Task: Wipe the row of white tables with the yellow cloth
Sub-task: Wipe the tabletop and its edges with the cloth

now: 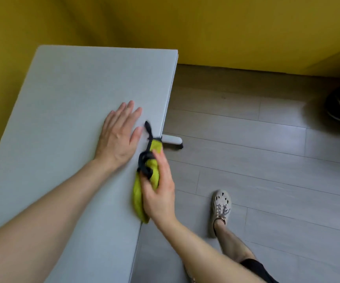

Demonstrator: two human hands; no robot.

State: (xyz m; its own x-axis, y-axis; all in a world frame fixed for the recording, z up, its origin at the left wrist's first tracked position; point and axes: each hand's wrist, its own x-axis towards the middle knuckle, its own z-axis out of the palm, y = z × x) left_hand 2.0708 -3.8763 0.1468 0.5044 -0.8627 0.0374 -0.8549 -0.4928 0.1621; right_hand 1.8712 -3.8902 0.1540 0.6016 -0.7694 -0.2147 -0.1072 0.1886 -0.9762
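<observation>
Left hand [120,137] flat on white table [62,99], right hand [158,193] gripping yellow cloth [138,199] at table edge

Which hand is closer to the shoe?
Right. The right hand holds the yellow cloth at the table edge, toward the shoe; the left hand rests farther in.

Our left grip [119,137] lies flat on the white tabletop [62,94] with its fingers straight. Our right grip [159,193] holds the yellow cloth [137,198] at the right edge of the tabletop. A black band [147,139] winds around the cloth. We see our pale shoe [222,205] on the grey floor [277,164]. The wall [205,27] is yellow.
</observation>
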